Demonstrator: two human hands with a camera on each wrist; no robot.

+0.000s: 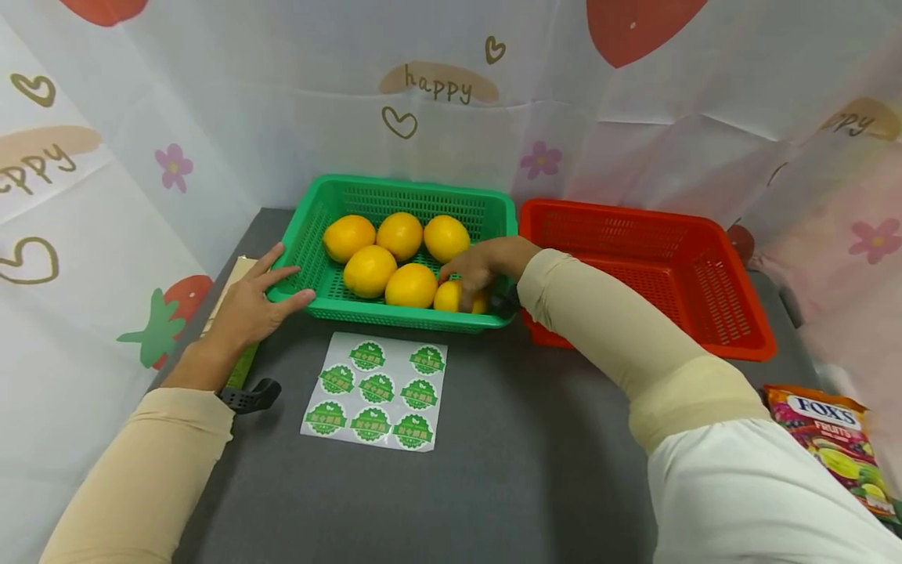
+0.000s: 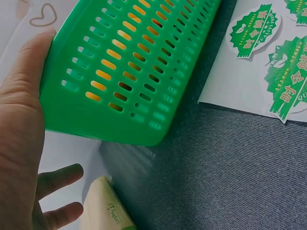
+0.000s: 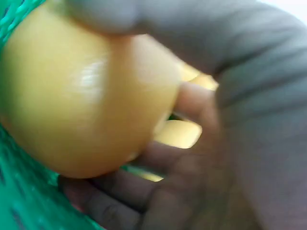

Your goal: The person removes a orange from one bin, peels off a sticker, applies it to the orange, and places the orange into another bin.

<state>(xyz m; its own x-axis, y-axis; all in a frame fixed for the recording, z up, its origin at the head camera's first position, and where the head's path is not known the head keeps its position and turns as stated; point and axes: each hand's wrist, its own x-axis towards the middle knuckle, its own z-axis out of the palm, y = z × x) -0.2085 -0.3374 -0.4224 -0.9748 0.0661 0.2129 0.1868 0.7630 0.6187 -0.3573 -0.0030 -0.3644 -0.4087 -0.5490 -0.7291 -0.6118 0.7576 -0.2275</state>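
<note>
The green basket [image 1: 395, 315] holds several yellow-orange oranges [image 1: 411, 285]. My right hand [image 1: 486, 262] reaches into its right end and grips an orange [image 3: 86, 110]. In the right wrist view, thumb and fingers curl around that fruit, which lies close to the basket's green mesh wall. The right hand hides part of the fruit there in the head view. My left hand [image 1: 252, 309] is at the basket's left end with fingers spread, and its thumb [image 2: 36, 57] rests against the rim.
A sheet of green round stickers [image 1: 377, 392] lies in front of the green basket. At its right stands a red basket [image 1: 757, 333]. A pale yellow packet [image 2: 108, 206] lies below the left hand. A FOX'S candy bag [image 1: 831, 446] is at the right edge.
</note>
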